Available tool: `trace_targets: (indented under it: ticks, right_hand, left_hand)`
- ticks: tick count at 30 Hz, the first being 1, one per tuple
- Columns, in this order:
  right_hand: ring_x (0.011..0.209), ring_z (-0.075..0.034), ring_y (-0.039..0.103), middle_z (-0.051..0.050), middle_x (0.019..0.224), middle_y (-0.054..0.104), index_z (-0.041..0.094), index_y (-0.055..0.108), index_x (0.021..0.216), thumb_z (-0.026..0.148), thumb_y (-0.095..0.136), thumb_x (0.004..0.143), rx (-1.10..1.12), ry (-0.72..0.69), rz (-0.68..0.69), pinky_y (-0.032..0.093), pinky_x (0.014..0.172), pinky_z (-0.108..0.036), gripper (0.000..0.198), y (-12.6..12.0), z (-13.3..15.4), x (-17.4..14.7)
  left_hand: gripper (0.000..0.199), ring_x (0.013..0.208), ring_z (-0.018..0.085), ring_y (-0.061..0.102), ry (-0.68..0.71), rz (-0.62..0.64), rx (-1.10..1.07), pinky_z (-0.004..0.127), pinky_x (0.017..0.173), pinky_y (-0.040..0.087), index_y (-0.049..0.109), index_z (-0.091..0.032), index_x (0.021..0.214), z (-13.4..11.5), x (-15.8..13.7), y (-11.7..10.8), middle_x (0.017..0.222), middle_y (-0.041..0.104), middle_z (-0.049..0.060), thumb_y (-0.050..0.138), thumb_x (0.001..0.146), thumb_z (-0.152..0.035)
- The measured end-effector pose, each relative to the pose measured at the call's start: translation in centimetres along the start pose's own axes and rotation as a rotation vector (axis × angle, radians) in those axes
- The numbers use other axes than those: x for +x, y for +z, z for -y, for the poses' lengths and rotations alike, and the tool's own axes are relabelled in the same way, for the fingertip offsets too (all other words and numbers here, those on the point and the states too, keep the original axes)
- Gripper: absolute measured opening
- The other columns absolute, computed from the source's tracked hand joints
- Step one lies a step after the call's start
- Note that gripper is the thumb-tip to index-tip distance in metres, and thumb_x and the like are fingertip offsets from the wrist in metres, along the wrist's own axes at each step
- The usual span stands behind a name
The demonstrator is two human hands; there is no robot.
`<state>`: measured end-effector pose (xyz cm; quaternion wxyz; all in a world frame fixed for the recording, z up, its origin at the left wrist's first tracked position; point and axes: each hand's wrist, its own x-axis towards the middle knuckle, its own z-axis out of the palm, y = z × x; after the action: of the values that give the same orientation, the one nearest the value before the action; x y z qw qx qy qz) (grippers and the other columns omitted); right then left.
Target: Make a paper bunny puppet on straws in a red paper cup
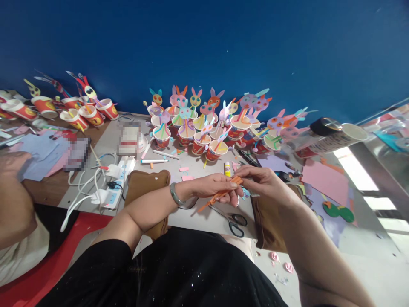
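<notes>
Just below the frame's centre, the left hand [219,186] grips a narrow orange paper strip [220,195] whose upper end the right hand [263,181] pinches, apparently mid-shaping, which calls for light, even finger pressure.

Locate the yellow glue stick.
In the head view, the yellow glue stick is slightly right of centre, just beyond the left hand and right hand.

Probably a craft workroom, though little of the room shows: paper cups [216,152] with paper rabbit heads [195,100] crowd the table's [187,219] back, scissors [230,220] lie near its front, pink paper [326,181] on its right.
</notes>
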<state>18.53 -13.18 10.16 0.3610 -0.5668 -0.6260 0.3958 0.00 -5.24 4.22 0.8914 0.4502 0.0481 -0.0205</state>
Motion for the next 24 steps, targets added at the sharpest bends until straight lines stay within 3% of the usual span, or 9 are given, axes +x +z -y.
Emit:
trace_targets:
  ticks: [6, 15, 24]
  right_hand:
    - [0.085, -0.022, 0.068, -0.006, 0.084, 0.076, 0.026, 0.081, 0.084, 0.062, 0.075, 0.082, 0.015, -0.041, 0.113, 0.056, 0.087, -0.04, 0.036, -0.9, -0.2, 0.3]
    - [0.093, -0.024, 0.071, -0.008, 0.094, 0.076, 0.024, 0.083, 0.092, 0.059, 0.078, 0.08, 0.043, 0.008, 0.208, 0.057, 0.09, -0.04, 0.038, -1.8, -0.2, 0.7]
    - [0.072, -0.019, 0.069, -0.006, 0.092, 0.075, 0.022, 0.08, 0.097, 0.055, 0.083, 0.077, 0.251, 0.173, 0.039, 0.058, 0.069, -0.033, 0.039, 0.0, -1.9, 0.8]
  left_hand:
    - [0.03, 0.046, 0.004, 0.044, 0.055, 0.015, -0.011, 0.022, 0.047, 0.029, 0.067, -0.011, 0.095, 0.2, 0.1, 0.2, 0.074, 0.072, 0.007, 0.061, 0.098, -0.039]
    - [0.03, 0.046, 0.005, 0.044, 0.087, -0.122, 0.01, 0.022, 0.049, 0.032, 0.063, -0.011, 0.089, -0.2, 0.2, 1.0, 0.071, 0.07, 0.007, 0.058, 0.099, -0.039]
    - [0.056, 0.052, 0.007, 0.052, 0.22, -0.198, 0.048, 0.022, 0.048, 0.035, 0.057, -0.013, 0.091, 1.2, 1.1, -0.7, 0.078, 0.071, 0.007, 0.069, 0.082, -0.067]
